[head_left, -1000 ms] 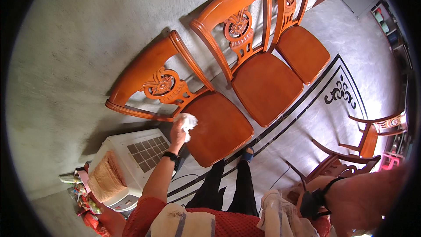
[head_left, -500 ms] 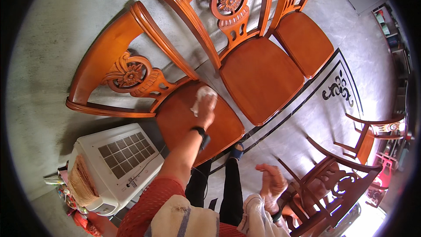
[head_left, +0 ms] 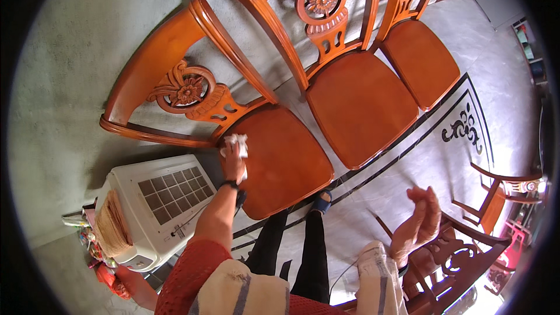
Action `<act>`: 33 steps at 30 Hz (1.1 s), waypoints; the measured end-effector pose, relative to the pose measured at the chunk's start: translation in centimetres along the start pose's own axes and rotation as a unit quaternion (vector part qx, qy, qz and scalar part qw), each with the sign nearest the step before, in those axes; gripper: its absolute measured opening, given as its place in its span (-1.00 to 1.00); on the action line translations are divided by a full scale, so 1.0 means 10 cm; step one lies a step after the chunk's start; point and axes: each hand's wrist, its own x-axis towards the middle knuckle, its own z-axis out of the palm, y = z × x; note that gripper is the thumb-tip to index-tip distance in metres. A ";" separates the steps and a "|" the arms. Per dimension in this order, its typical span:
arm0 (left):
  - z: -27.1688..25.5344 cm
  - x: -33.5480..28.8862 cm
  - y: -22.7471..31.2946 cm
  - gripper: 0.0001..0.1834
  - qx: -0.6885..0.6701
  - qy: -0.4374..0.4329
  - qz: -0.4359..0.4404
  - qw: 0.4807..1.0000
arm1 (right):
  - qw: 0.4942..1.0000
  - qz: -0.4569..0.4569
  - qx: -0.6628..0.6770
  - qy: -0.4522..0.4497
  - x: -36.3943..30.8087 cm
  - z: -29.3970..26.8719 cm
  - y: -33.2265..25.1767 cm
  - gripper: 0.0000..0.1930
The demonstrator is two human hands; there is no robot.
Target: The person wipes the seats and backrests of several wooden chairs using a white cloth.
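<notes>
My left hand (head_left: 234, 165) presses a crumpled white cloth (head_left: 236, 144) against the left edge of the seat (head_left: 286, 160) of the nearest wooden chair, close to its backrest. The fingers are closed round the cloth and partly hidden. My right hand (head_left: 417, 221) is in the air at the lower right, holding nothing, with fingers stretched out. It is above the floor and nearest to a dark wooden chair (head_left: 449, 259). The near chair's carved backrest (head_left: 188, 90), with a flower in a ring, faces the grey wall.
Two matching chairs, a middle one (head_left: 361, 105) and a far one (head_left: 423, 52), stand alongside. A white appliance with a grille (head_left: 160, 198) stands at the left, a folded brown cloth (head_left: 114, 224) on it. Another chair (head_left: 493, 198) is at the right. My slippered foot (head_left: 321, 201) is beside the near chair.
My left hand has moved the cloth from the seat's middle, near the backrest, to its left edge. My right hand has risen and shifted right. The whole view has shifted slightly.
</notes>
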 end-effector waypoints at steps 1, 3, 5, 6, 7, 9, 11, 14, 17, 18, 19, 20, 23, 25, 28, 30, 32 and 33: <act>0.13 0.16 0.07 -0.31 -0.018 0.014 -0.028 0.999 | 1.000 0.017 -0.012 -0.011 -0.12 -0.01 0.07 -0.75; 0.51 0.19 0.12 -0.37 -0.176 0.055 -0.129 0.974 | 0.997 0.043 0.013 -0.064 -0.38 0.13 0.15 -0.79; 0.53 0.32 1.10 -0.46 -0.188 0.006 0.062 0.980 | 0.986 0.120 -0.048 -0.105 -0.75 0.13 0.42 -0.82; 0.30 0.39 1.45 -0.51 -0.160 -0.026 0.215 0.963 | 0.984 0.133 -0.029 -0.115 -0.88 0.20 0.52 -0.84; 0.29 0.31 1.41 -0.54 -0.138 -0.043 0.200 0.969 | 0.971 0.132 -0.076 -0.186 -0.97 0.24 0.56 -0.81; 0.20 0.35 1.32 -0.57 -0.324 -0.076 0.051 0.942 | 0.953 0.149 -0.062 -0.255 -1.12 0.31 0.68 -0.80; 0.04 0.80 1.20 -0.58 -0.671 -0.086 -0.216 0.704 | 0.940 0.167 -0.055 -0.292 -1.30 0.28 0.93 -0.79; -0.23 1.50 1.07 -0.38 -0.054 0.168 0.114 0.978 | 0.925 0.202 -0.088 -0.308 -1.50 0.13 1.32 -0.78; -0.19 1.87 1.07 -0.32 -0.170 0.044 0.072 0.982 | 0.919 0.196 -0.122 -0.320 -1.62 0.07 1.49 -0.77; -0.10 1.88 1.06 -0.33 -0.079 0.089 0.126 0.985 | 0.917 0.194 -0.123 -0.326 -1.62 0.08 1.47 -0.78; -0.03 1.83 1.01 -0.36 -0.003 0.094 0.091 0.991 | 0.915 0.191 -0.124 -0.334 -1.61 0.12 1.46 -0.78; 0.00 1.76 0.92 -0.37 0.015 0.093 0.092 0.991 | 0.912 0.188 -0.125 -0.343 -1.62 0.17 1.44 -0.78; -0.03 1.61 1.11 -0.43 0.040 0.089 0.106 0.990 | 0.913 0.213 -0.110 -0.330 -1.69 0.20 1.55 -0.78; -0.06 1.46 1.01 -0.47 0.072 0.062 0.130 0.987 | 0.913 0.219 -0.101 -0.330 -1.74 0.24 1.58 -0.78; -0.02 1.21 0.70 -0.58 0.021 -0.020 0.088 0.996 | 0.902 0.232 -0.119 -0.344 -1.79 0.31 1.67 -0.77; 0.06 1.05 0.36 -0.45 -0.076 -0.046 -0.010 0.996 | 0.880 0.243 -0.158 -0.377 -1.84 0.34 1.85 -0.74; -0.06 1.31 0.84 -0.40 -0.130 0.085 0.054 0.986 | 0.874 0.160 -0.224 -0.400 -1.87 0.29 2.27 -0.61; -0.12 1.42 0.93 -0.41 -0.106 0.114 0.061 0.986 | 0.863 0.114 -0.247 -0.426 -1.90 0.30 2.38 -0.53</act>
